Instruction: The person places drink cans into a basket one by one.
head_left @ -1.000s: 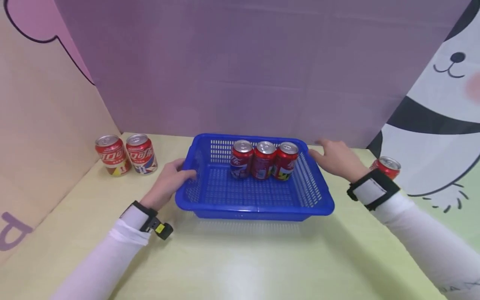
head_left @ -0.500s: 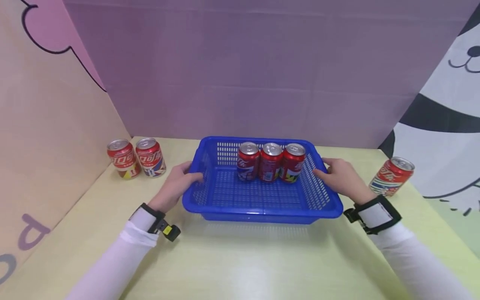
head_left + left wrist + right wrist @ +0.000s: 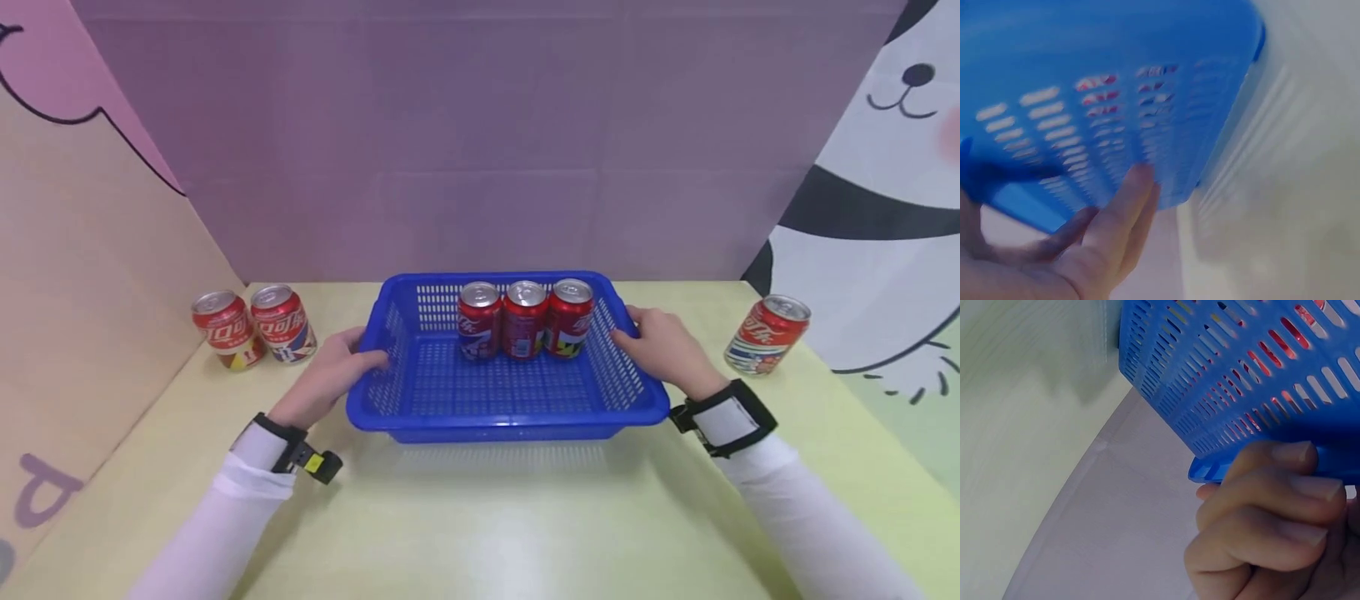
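Observation:
A blue plastic basket (image 3: 495, 421) with slotted walls stands at the middle of the table, three red cola cans (image 3: 523, 323) upright in a row inside it toward the back right. My left hand (image 3: 330, 375) grips its left rim, thumb over the edge and fingers against the outer wall, as the left wrist view shows on the basket wall (image 3: 1166, 137). On the opposite side my right hand (image 3: 667, 350) holds the right rim, thumb inside. In the right wrist view the fingers (image 3: 1272, 506) curl under that rim, beside the slotted wall (image 3: 1210, 381).
Two cola cans, a left one (image 3: 227, 329) and its neighbour (image 3: 283, 323), stand at the back left by the side wall. Another can (image 3: 768, 335) stands right of my right hand. A purple backdrop (image 3: 480, 150) rises behind the table (image 3: 465, 517).
My right hand has come down from just beyond the basket's right side and taken hold of its rim. The left hand keeps its grip on the left rim. The camera view has shifted slightly.

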The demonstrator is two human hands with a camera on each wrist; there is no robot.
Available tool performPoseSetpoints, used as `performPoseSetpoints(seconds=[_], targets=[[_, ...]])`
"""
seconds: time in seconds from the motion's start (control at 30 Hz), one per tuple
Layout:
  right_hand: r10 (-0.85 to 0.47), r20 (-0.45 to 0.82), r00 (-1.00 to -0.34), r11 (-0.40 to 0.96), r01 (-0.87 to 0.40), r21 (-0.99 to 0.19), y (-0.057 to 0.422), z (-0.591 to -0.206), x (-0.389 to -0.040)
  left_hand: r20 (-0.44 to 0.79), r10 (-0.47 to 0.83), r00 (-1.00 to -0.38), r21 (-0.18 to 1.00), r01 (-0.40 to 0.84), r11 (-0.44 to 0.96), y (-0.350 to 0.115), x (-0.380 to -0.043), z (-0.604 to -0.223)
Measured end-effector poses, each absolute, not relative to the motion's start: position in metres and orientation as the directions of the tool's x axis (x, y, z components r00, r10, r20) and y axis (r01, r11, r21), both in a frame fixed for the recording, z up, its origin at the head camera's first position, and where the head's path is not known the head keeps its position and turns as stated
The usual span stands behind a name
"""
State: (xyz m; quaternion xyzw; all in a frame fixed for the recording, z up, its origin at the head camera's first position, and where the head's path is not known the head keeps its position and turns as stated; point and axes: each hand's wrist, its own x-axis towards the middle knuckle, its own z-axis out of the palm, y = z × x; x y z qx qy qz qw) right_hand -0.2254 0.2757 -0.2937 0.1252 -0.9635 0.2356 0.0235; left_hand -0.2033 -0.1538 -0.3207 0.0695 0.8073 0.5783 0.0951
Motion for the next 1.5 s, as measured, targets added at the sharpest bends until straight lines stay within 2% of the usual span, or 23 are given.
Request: performPoseSetpoints(seconds=[0.17, 0.2, 0.3, 0.37, 0.43, 0.5, 0.63, 0.73, 0.83, 1.3, 1.5], targets=[[-0.209, 0.088, -0.974, 0.880, -0.227, -0.418, 0.283, -0.291, -0.219, -0.068, 0.268, -0.961, 0.879, 0.069, 0.472, -0.164, -0.214, -0.303], [-0.205, 0.089, -0.975, 0.885, -0.224, -0.409, 0.285, -0.291, -0.218, -0.026, 0.248, -0.968, 0.856, 0.106, 0.506, -0.168, -0.216, -0.298], [-0.211, 0.091, -0.973, 0.883, -0.230, -0.409, 0.285, -0.290, -0.218, 0.209, 0.147, -0.967, 0.717, 0.253, 0.650, -0.189, -0.222, -0.279], [-0.225, 0.096, -0.970, 0.879, -0.245, -0.410, 0.281, -0.291, -0.221, 0.347, 0.090, -0.934, 0.583, 0.290, 0.759, -0.209, -0.227, -0.267], [-0.231, 0.098, -0.968, 0.876, -0.251, -0.412, 0.277, -0.292, -0.223, 0.413, 0.094, -0.906, 0.462, 0.298, 0.835, -0.228, -0.235, -0.257], [-0.231, 0.099, -0.968, 0.878, -0.251, -0.408, 0.274, -0.293, -0.224, 0.373, 0.141, -0.917, 0.397, 0.296, 0.869, -0.243, -0.246, -0.250], [-0.229, 0.101, -0.968, 0.876, -0.250, -0.413, 0.274, -0.293, -0.225, 0.180, 0.247, -0.952, 0.279, 0.290, 0.915, -0.260, -0.271, -0.245], [-0.230, 0.100, -0.968, 0.869, -0.251, -0.426, 0.275, -0.294, -0.225, 0.040, 0.250, -0.967, 0.230, 0.253, 0.940, -0.266, -0.284, -0.246], [-0.225, 0.102, -0.969, 0.869, -0.247, -0.428, 0.276, -0.294, -0.224, -0.043, 0.232, -0.972, 0.208, 0.218, 0.954, -0.267, -0.291, -0.252], [-0.204, 0.099, -0.974, 0.890, -0.227, -0.395, 0.275, -0.294, -0.222, -0.154, 0.234, -0.960, 0.229, 0.195, 0.954, -0.267, -0.297, -0.274], [-0.206, 0.108, -0.972, 0.896, -0.232, -0.379, 0.274, -0.297, -0.224, -0.121, 0.229, -0.966, 0.253, 0.193, 0.948, -0.267, -0.295, -0.281]])
